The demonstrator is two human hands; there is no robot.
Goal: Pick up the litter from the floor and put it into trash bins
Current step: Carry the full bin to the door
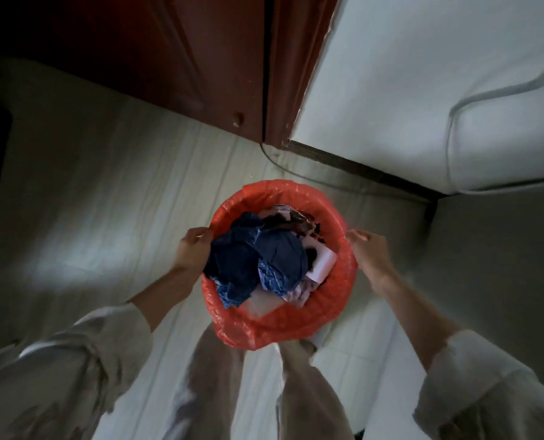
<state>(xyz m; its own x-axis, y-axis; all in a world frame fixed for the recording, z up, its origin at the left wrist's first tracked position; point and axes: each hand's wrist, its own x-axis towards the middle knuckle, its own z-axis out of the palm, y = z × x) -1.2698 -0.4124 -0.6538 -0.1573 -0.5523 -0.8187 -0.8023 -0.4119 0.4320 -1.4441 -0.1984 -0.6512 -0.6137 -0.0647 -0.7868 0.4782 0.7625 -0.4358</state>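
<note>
Pale floor (111, 192) shows no loose litter in view. Red-lined trash bin (296, 319) stands before my feet, heaped with litter: blue crumpled plastic (258, 258), white paper (324, 263). My left hand (194, 249) and right hand (370, 252) pinch the liner rim at either side. Collecting looks nearly done.

Dark red wooden door (181, 58) — white wall (391, 74), pale floor (89, 201).

A single head-worn wide-angle view looks steeply down from standing height, close over the red-lined trash bin (280, 319) at frame centre, with the floor (105, 217) spreading around and a door (200, 58) at the top.
</note>
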